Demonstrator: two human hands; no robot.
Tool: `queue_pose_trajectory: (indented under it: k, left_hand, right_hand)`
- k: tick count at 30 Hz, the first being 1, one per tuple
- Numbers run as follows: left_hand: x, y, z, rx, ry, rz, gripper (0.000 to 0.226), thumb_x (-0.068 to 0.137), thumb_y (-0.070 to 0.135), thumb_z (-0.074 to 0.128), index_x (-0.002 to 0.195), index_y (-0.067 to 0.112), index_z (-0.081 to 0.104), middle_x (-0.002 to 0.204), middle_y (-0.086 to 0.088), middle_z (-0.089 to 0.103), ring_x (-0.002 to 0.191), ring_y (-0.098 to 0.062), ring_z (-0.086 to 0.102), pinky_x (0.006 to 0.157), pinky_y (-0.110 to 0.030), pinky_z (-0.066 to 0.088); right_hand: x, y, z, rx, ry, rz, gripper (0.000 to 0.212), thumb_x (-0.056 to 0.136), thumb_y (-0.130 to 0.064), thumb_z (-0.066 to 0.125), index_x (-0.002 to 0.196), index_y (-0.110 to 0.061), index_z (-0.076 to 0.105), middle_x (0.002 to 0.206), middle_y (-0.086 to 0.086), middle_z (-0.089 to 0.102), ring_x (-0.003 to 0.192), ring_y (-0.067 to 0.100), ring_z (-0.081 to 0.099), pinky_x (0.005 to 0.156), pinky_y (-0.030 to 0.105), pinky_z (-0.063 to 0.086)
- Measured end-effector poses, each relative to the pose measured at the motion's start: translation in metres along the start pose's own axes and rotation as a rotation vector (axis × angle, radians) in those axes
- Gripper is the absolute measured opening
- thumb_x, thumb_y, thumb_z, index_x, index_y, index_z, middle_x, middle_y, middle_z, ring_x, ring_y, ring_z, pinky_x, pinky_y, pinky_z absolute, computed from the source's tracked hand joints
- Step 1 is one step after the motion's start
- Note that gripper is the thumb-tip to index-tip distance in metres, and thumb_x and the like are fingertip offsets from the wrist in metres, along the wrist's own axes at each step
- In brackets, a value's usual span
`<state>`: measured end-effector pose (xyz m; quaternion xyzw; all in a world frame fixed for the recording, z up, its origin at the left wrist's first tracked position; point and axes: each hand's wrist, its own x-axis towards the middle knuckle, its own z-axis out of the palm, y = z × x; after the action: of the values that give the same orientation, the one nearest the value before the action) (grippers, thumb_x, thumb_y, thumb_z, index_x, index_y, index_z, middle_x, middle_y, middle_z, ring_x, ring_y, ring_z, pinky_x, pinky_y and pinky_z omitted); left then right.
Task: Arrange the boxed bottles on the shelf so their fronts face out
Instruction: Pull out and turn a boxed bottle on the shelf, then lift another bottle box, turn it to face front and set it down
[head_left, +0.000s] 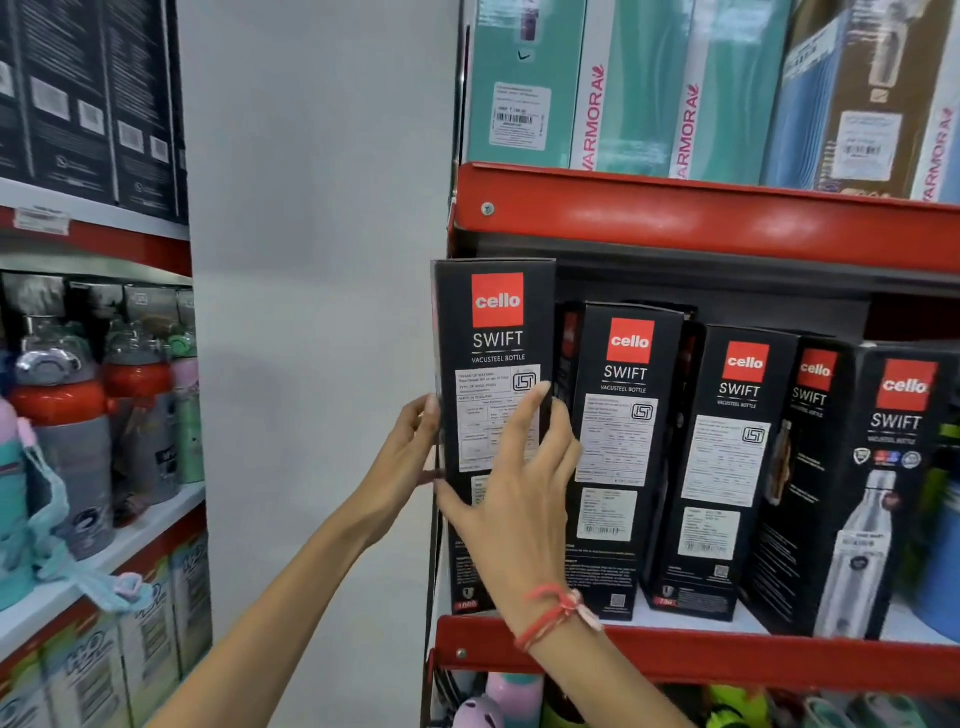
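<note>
Several tall black boxed bottles stand in a row on a red shelf (727, 660). The leftmost box (496, 332) stands at the shelf's left end, its label side with white stickers facing out. My left hand (402, 452) grips its left edge. My right hand (519, 493), with a red thread on the wrist, lies on its face with fingers spread, thumb at the left edge. The second box (621, 452) and third box (727, 467) also show label sides. The far right box (883, 493) shows a steel bottle picture.
An upper red shelf (701, 218) carries teal and blue boxes just above the black ones. A grey wall (311, 312) lies to the left. Further left, another rack (104, 561) holds loose bottles with red and pastel parts. More bottles show below the red shelf.
</note>
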<state>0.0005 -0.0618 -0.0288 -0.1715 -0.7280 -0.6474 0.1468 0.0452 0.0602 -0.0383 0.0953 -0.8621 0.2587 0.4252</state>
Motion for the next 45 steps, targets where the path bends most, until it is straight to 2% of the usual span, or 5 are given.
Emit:
queue_pose_trajectory:
  k: [4,15,29,36,45]
  left_hand:
    - [-0.010,0.002,-0.017,0.048,0.004,0.036,0.062,0.079,0.053,0.066,0.131,0.030,0.039,0.124,-0.002,0.061,0.112,-0.021,0.064,0.089,-0.039,0.056]
    - [-0.013,0.012,0.003,0.290,0.107,0.211,0.086,0.081,0.022,0.074,0.149,0.035,0.022,0.119,0.018,0.062,0.108,-0.006,0.064,0.086,-0.034,0.059]
    - [-0.002,0.003,0.033,0.464,0.197,0.068,0.083,0.089,0.026,0.065,0.151,0.035,0.010,0.137,-0.003,0.059,0.118,-0.025,0.061,0.095,-0.041,0.051]
    - [-0.012,0.004,0.045,0.571,0.369,0.106,0.089,0.088,0.027,0.066,0.153,0.022,0.006,0.157,-0.004,0.032,0.139,-0.025,0.039,0.108,-0.038,0.036]
    - [-0.036,0.027,0.074,0.479,0.370,0.372,0.078,0.083,0.034,0.070,0.146,0.033,0.025,0.145,0.011,0.041,0.131,0.001,0.036,0.108,-0.032,0.039]
  right_hand:
    - [0.014,0.030,-0.018,0.359,-0.214,-0.025,0.130,0.068,-0.042,0.080,0.148,-0.029,-0.021,0.155,0.001,0.005,0.145,0.015,0.009,0.117,0.028,0.017]
    - [0.056,0.056,-0.024,0.575,-0.501,-0.014,0.109,0.078,-0.019,0.078,0.153,-0.030,0.000,0.150,-0.012,0.038,0.132,0.002,0.039,0.109,0.022,0.034]
    - [0.036,0.055,-0.023,0.067,0.175,-0.092,0.049,0.089,-0.020,0.066,0.136,-0.013,0.052,0.102,0.007,0.072,0.081,0.022,0.068,0.072,0.039,0.060]
    - [0.044,0.075,-0.026,-0.039,0.173,0.346,0.124,0.059,-0.048,0.082,0.152,-0.024,0.004,0.146,0.022,0.029,0.120,0.041,0.041,0.083,0.056,0.048]
    - [0.010,0.097,-0.064,0.482,0.161,0.096,0.129,0.063,-0.036,0.087,0.146,-0.049,-0.010,0.142,-0.005,0.026,0.131,0.006,0.034,0.100,0.036,0.045]
